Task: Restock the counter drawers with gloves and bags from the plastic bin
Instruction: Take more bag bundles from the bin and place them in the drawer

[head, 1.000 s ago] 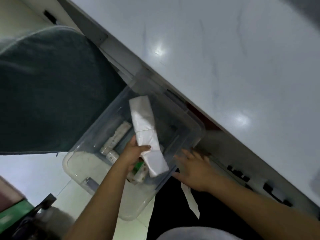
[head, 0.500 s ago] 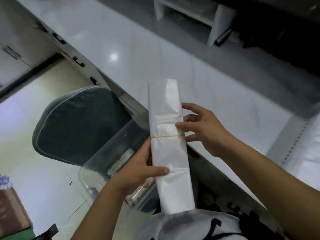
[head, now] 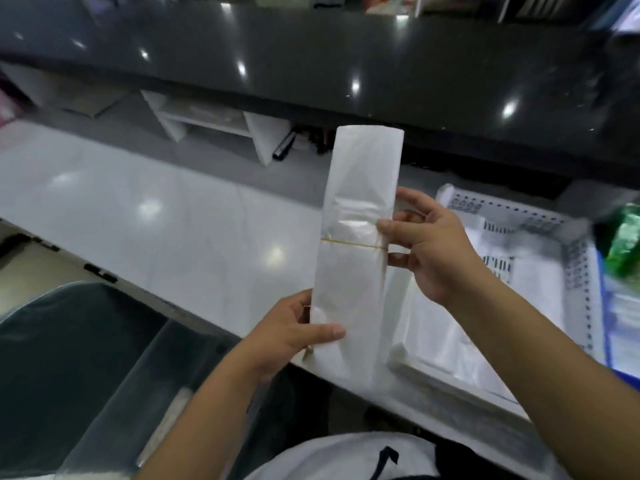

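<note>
A long flat bundle of white plastic bags (head: 356, 216), bound by a thin yellow rubber band across its middle, stands upright above the white counter (head: 138, 209). My left hand (head: 294, 334) grips its lower left edge, thumb on the front. My right hand (head: 429, 244) pinches its right edge at the rubber band, with the other fingers spread. The clear plastic bin (head: 138, 410) sits low at the left, below the counter edge, with a pale packet showing inside.
A white perforated basket (head: 571, 258) with folded white bags lies on the counter at the right, beside a green packet (head: 627, 244) and a blue tray edge. A dark chair (head: 52, 368) stands left of the bin. A raised dark counter (head: 346, 46) runs behind.
I have lifted the bag bundle out of the bin and up over the counter. My right hand came onto its edge at the rubber band. My view has risen from the bin.
</note>
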Action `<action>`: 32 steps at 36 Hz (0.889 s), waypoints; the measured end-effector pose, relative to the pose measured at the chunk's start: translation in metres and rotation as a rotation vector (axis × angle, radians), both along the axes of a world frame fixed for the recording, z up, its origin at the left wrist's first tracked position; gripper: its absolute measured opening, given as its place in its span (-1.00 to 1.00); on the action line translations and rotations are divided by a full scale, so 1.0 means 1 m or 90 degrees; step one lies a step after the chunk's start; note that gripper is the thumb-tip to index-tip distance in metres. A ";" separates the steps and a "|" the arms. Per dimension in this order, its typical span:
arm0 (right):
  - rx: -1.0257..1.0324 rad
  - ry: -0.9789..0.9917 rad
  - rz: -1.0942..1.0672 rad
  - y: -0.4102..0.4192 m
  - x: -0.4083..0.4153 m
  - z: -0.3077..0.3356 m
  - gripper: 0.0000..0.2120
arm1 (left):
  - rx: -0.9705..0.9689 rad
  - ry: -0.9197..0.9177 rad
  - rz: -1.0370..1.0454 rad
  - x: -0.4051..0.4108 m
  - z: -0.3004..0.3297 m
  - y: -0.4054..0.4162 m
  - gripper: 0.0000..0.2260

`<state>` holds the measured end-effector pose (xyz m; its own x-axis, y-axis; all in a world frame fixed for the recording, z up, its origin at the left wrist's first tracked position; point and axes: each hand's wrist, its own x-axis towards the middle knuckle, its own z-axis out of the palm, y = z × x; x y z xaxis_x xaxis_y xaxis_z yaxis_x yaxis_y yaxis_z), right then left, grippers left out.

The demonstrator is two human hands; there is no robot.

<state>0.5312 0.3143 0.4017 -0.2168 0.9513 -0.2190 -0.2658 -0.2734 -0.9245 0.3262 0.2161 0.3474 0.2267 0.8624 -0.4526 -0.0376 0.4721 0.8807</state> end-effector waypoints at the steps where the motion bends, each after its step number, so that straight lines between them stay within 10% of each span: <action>1: -0.007 0.005 -0.020 0.000 0.008 0.000 -0.55 | 0.001 0.003 -0.008 0.006 0.000 0.004 -0.58; 32: -0.083 0.067 -0.176 0.022 0.012 0.012 -0.69 | 0.023 -0.196 0.097 0.008 0.011 0.017 -0.66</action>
<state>0.5432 0.3364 0.4138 0.0185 0.9428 -0.3328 -0.4389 -0.2914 -0.8500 0.3339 0.2331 0.3585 0.2156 0.9112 -0.3510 -0.3722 0.4090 0.8332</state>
